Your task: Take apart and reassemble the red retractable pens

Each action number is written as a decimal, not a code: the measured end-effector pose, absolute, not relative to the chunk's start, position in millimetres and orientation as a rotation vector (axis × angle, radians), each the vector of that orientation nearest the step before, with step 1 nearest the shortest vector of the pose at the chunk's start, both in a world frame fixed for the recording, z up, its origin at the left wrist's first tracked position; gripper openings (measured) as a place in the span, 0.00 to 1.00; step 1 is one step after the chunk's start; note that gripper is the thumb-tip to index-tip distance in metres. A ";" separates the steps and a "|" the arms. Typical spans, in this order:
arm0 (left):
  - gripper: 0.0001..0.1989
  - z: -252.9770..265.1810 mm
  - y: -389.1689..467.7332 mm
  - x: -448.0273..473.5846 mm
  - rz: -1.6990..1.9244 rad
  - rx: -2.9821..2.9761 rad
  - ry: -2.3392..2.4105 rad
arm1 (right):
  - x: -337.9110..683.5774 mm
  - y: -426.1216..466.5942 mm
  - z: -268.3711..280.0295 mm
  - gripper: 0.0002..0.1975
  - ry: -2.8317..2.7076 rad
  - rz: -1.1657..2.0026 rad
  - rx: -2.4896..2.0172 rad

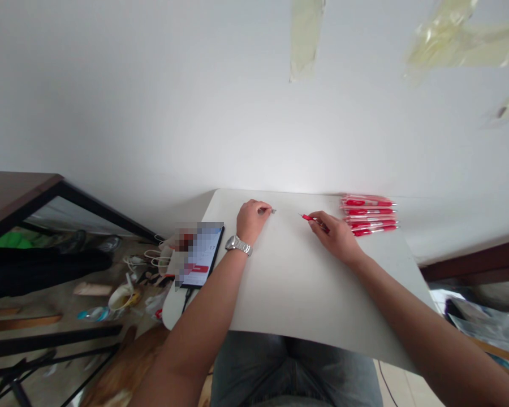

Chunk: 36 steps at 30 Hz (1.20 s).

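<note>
Toward the far side of the white table [288, 288], two bare hands face each other with a gap of bare surface between them. On the left, the left hand [250, 221] pinches a small silvery piece [274, 211] between thumb and fingertips; it is too small to make out exactly. On the right, the right hand [333, 234] grips a red pen [307, 217], its thin tip pointing left, toward the piece, and apart from it. Much of the pen is hidden by the fingers.

Just beyond the right hand, to its right, a group of red pens [371, 216] lies side by side. Near the left forearm, a device with a lit screen [203, 257] rests at the table's left edge, and a metal watch [238, 245] circles the left wrist.

For careful handling, a light pinch right at the fingertips looks best for something this tiny, since a hard squeeze could make it spring away. The pen's slim tip probably calls for a steady hold close behind it, without sideways pressure. Working low over the table seems wise, and well clear of the grouped pens.
</note>
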<state>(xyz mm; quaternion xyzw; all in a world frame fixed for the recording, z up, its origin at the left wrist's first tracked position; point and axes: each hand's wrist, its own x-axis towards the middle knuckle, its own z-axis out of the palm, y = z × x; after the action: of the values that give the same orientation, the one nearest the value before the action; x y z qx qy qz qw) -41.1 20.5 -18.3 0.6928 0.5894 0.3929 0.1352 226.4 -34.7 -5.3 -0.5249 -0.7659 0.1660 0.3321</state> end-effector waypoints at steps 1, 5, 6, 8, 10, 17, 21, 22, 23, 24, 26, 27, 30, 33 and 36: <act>0.03 -18.0 20.3 -41.0 1.136 2.013 1.705 | 226.4 -34.6 -5.8 0.14 -2.001 0.436 -1.372; 0.04 -17.4 20.1 -40.8 1.136 2.021 1.705 | 226.6 -34.3 -7.2 0.14 -2.003 0.441 -1.375; 0.04 -17.5 20.2 -40.7 1.138 2.017 1.705 | 226.6 -34.3 -7.3 0.15 -2.003 0.440 -1.378; 0.04 -18.1 20.5 -40.6 1.143 2.011 1.709 | 226.7 -34.2 -7.4 0.15 -2.006 0.436 -1.381; 0.04 -18.6 20.7 -40.3 1.156 2.009 1.715 | 226.9 -34.0 -7.5 0.15 -2.009 0.431 -1.375; 0.04 -10.3 16.6 -36.9 1.356 1.930 1.663 | 227.4 -33.7 -8.3 0.15 -2.005 0.434 -1.373; 0.05 -1.7 11.1 -30.8 1.487 1.908 1.483 | 227.1 -33.8 -7.3 0.16 -2.004 0.427 -1.373; 0.06 -0.5 9.5 -28.6 1.492 1.887 1.436 | 227.0 -33.9 -6.9 0.16 -2.004 0.431 -1.372; 0.07 0.3 7.9 -26.0 1.486 1.856 1.393 | 227.0 -33.9 -6.5 0.17 -2.003 0.438 -1.369; 0.08 0.6 6.1 -23.2 1.473 1.813 1.350 | 227.0 -34.0 -6.2 0.17 -2.001 0.445 -1.365; 0.10 0.0 2.4 -16.6 1.426 1.722 1.252 | 227.1 -34.2 -5.8 0.17 -1.995 0.456 -1.352; 0.11 -0.6 0.5 -13.0 1.393 1.679 1.203 | 227.1 -34.3 -5.8 0.17 -1.992 0.458 -1.344; 0.13 -3.0 -5.7 -1.8 1.314 1.584 1.067 | 226.6 -34.7 -5.7 0.17 -1.987 0.463 -1.317; 0.14 -5.7 -11.0 8.3 1.231 1.536 0.952 | 225.0 -35.7 -4.7 0.16 -1.984 0.488 -1.276; 0.15 -8.3 -14.1 15.4 1.178 1.495 0.878 | 223.0 -37.2 -3.1 0.15 -1.990 0.502 -1.245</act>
<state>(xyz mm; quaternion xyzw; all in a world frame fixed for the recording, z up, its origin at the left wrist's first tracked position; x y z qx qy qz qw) 15.4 -14.1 -8.3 0.6180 0.3628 0.4869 0.4993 223.0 -37.2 -3.1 -0.4835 -0.7728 0.1948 0.3621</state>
